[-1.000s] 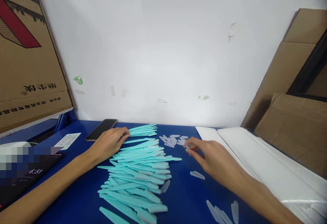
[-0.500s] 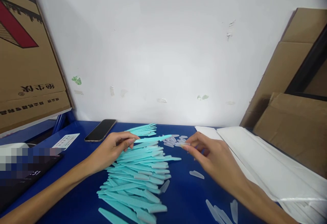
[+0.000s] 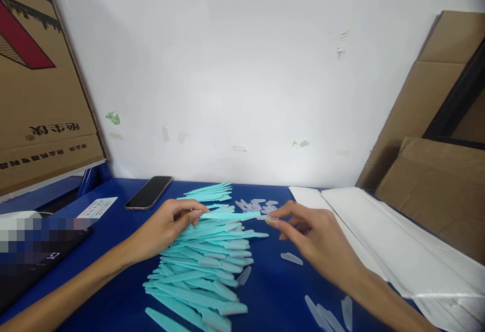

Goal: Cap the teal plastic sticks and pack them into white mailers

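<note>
Well, left hand (image 3: 167, 225): one stick (image 3: 231, 216); right hand (image 3: 312, 226): perhaps one cap (image 3: 262, 217).

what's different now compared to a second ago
The left hand has moved right and a little nearer from the far row of sticks, and now holds one teal stick. The right hand, pinching a small clear piece, has shifted slightly left, to the stick's tip. The phone and the big pile of sticks look unchanged.
</note>
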`<action>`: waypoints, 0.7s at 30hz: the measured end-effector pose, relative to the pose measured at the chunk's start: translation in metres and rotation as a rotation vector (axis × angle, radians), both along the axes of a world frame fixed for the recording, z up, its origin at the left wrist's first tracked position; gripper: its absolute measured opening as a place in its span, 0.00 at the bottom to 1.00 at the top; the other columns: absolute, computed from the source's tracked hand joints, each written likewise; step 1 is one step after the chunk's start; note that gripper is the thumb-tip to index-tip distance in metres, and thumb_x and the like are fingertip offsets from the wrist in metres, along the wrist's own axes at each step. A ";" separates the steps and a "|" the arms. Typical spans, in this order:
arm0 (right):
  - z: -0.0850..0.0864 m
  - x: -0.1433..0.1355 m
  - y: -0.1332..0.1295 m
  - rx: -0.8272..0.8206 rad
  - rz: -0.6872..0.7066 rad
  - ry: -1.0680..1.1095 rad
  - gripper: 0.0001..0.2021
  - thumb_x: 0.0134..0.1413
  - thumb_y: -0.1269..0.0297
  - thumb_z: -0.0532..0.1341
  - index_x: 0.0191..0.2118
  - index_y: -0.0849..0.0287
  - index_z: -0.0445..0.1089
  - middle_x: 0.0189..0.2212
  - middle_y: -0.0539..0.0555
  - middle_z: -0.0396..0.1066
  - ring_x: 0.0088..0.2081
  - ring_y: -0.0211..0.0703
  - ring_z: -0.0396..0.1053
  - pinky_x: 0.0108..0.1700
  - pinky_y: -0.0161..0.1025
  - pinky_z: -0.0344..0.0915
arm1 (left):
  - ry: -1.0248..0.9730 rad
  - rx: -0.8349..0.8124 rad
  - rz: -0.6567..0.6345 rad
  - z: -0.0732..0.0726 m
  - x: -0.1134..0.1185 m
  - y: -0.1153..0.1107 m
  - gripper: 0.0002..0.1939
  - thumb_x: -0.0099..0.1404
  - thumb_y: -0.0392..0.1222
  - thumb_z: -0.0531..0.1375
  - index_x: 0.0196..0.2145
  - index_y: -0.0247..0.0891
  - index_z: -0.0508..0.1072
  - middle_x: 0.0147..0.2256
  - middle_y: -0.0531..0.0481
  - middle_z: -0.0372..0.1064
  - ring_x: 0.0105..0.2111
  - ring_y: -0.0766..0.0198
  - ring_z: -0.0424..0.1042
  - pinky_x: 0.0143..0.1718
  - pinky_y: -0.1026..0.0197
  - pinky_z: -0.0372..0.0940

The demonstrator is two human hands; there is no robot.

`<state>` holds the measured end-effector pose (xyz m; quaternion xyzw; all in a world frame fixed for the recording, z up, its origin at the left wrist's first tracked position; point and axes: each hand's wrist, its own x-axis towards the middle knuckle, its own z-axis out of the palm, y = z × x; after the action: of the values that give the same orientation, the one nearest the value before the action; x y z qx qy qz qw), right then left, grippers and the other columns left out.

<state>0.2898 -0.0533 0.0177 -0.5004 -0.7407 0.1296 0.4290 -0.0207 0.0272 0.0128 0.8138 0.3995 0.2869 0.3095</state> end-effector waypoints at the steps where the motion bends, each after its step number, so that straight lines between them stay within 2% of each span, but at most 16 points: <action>1: 0.000 0.000 0.000 0.002 0.000 0.002 0.05 0.63 0.61 0.63 0.38 0.50 0.77 0.24 0.44 0.78 0.25 0.39 0.78 0.26 0.32 0.70 | -0.003 -0.017 -0.004 -0.001 -0.001 0.000 0.22 0.71 0.56 0.55 0.42 0.34 0.78 0.27 0.52 0.65 0.22 0.69 0.55 0.22 0.66 0.51; 8: -0.002 0.000 0.000 0.023 0.030 0.020 0.05 0.63 0.62 0.63 0.38 0.50 0.78 0.28 0.44 0.79 0.24 0.36 0.78 0.28 0.31 0.71 | -0.042 -0.115 -0.061 -0.002 -0.002 0.000 0.24 0.71 0.59 0.55 0.44 0.33 0.76 0.25 0.55 0.59 0.20 0.71 0.51 0.20 0.66 0.47; 13: -0.001 0.001 -0.001 0.074 0.025 0.026 0.05 0.63 0.62 0.63 0.39 0.51 0.78 0.26 0.45 0.78 0.23 0.36 0.76 0.24 0.29 0.69 | -0.083 -0.135 -0.033 0.000 -0.001 -0.002 0.24 0.70 0.59 0.56 0.44 0.32 0.76 0.23 0.57 0.56 0.20 0.72 0.49 0.20 0.66 0.44; 21: 0.000 0.000 -0.002 0.013 0.046 0.056 0.05 0.63 0.61 0.63 0.41 0.49 0.78 0.25 0.44 0.77 0.24 0.36 0.77 0.25 0.29 0.68 | -0.146 -0.182 -0.130 -0.001 -0.001 -0.001 0.22 0.70 0.56 0.57 0.43 0.31 0.77 0.21 0.59 0.52 0.19 0.73 0.46 0.20 0.67 0.43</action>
<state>0.2899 -0.0548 0.0179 -0.4767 -0.7406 0.1486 0.4496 -0.0220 0.0265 0.0119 0.7835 0.3468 0.2874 0.4281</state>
